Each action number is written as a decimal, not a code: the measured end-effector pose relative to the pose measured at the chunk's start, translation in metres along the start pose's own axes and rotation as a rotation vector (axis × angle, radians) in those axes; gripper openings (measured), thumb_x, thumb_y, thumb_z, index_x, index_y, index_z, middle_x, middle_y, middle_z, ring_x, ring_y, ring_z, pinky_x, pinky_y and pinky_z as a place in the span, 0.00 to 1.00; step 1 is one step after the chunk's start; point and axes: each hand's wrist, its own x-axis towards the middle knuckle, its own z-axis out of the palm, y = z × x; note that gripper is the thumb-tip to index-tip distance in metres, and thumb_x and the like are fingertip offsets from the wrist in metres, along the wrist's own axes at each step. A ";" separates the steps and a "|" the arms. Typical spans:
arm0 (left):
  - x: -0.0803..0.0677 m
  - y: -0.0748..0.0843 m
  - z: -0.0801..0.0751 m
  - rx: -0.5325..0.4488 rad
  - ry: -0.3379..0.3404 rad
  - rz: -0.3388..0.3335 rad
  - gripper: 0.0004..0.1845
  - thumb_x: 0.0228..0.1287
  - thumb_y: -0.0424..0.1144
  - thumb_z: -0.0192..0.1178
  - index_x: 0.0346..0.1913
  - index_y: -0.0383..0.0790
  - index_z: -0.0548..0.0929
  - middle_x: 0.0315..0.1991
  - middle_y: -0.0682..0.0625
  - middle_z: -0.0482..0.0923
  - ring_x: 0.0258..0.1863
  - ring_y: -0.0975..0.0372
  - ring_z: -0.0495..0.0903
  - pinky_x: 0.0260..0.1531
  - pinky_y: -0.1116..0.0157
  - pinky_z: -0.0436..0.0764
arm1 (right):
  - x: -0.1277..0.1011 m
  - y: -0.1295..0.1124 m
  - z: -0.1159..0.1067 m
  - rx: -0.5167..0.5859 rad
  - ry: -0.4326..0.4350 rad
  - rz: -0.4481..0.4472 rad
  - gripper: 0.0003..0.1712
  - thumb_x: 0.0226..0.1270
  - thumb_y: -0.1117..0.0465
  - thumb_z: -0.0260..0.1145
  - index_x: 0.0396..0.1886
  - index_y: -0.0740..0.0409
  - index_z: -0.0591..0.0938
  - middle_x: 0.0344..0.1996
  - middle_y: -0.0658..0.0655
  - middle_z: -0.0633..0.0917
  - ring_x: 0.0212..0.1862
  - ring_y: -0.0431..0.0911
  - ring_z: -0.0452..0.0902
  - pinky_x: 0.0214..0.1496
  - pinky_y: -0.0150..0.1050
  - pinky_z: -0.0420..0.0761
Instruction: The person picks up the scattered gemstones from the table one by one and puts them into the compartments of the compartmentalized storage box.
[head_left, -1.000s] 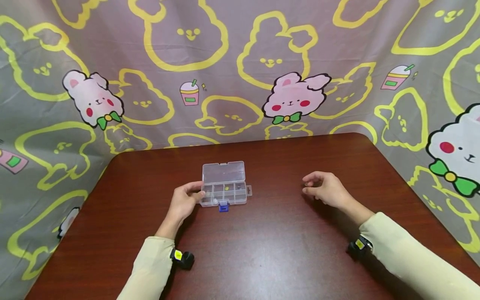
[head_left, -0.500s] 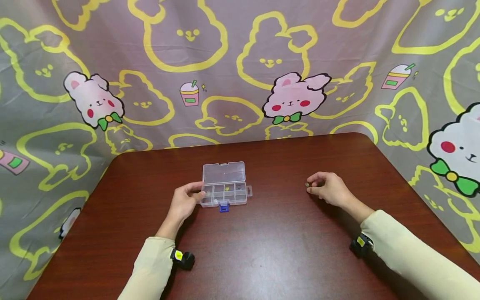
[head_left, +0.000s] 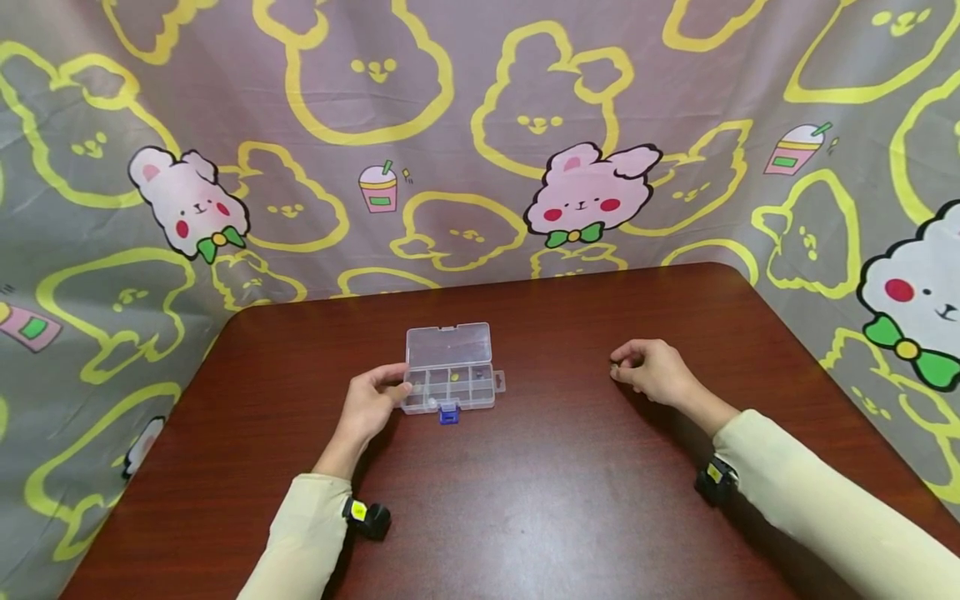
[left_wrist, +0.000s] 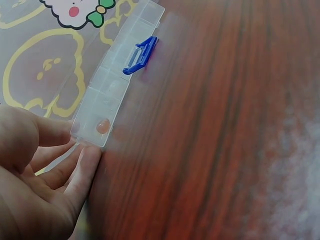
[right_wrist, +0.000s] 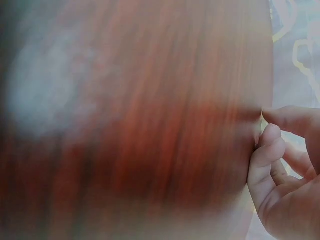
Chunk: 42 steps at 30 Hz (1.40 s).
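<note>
A clear plastic compartment box [head_left: 458,387] lies on the table with its lid [head_left: 448,345] raised at the back and a blue latch [head_left: 448,415] at the front. My left hand [head_left: 367,404] grips its left end between thumb and fingers. A small yellow piece [head_left: 453,377] sits in a back-row compartment. Through the wall in the left wrist view, a round orange-brown piece [left_wrist: 103,126] shows near the held end. To the right of the box, my right hand [head_left: 654,372] pinches a tiny dark piece [head_left: 613,364] low over the table; its kind is mostly hidden by the fingertips.
The dark reddish-brown table [head_left: 517,492] extends around both hands. A patterned curtain [head_left: 465,108] hangs behind its far edge and along the sides. Wrist cameras [head_left: 367,517] are strapped over both sleeves.
The tiny piece at my right fingertips, plainer half a second ago, is now mostly covered by them. That hand has shifted slightly. The left hand and box have stayed put.
</note>
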 end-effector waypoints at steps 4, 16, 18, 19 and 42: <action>0.000 -0.001 0.001 0.002 0.001 0.005 0.17 0.64 0.24 0.63 0.57 0.26 0.82 0.51 0.32 0.81 0.33 0.65 0.80 0.32 0.74 0.79 | 0.001 0.000 0.001 0.001 0.000 0.012 0.11 0.63 0.65 0.70 0.44 0.65 0.84 0.24 0.52 0.81 0.20 0.44 0.74 0.16 0.38 0.73; 0.002 -0.002 0.001 0.012 0.000 0.002 0.18 0.64 0.24 0.63 0.57 0.28 0.82 0.51 0.34 0.82 0.32 0.65 0.80 0.32 0.73 0.79 | 0.001 0.002 0.001 -0.014 0.004 0.014 0.06 0.65 0.66 0.69 0.40 0.64 0.85 0.23 0.52 0.80 0.20 0.44 0.75 0.16 0.38 0.74; 0.002 -0.002 0.001 0.011 0.000 0.002 0.18 0.64 0.24 0.63 0.57 0.28 0.82 0.51 0.34 0.82 0.32 0.65 0.80 0.32 0.73 0.79 | 0.001 0.001 0.001 -0.018 0.002 0.009 0.06 0.65 0.66 0.68 0.39 0.64 0.85 0.23 0.52 0.80 0.20 0.44 0.75 0.16 0.38 0.74; 0.002 -0.002 0.001 0.011 0.000 0.002 0.18 0.64 0.24 0.63 0.57 0.28 0.82 0.51 0.34 0.82 0.32 0.65 0.80 0.32 0.73 0.79 | 0.001 0.001 0.001 -0.019 0.001 0.010 0.05 0.65 0.66 0.68 0.39 0.64 0.85 0.23 0.52 0.80 0.20 0.44 0.75 0.16 0.38 0.74; 0.001 0.001 0.000 -0.015 -0.004 0.014 0.17 0.64 0.24 0.63 0.57 0.26 0.82 0.52 0.31 0.81 0.32 0.65 0.80 0.32 0.74 0.79 | -0.001 -0.004 0.002 -0.071 -0.001 -0.011 0.02 0.65 0.67 0.69 0.36 0.62 0.86 0.23 0.52 0.81 0.22 0.44 0.76 0.24 0.39 0.76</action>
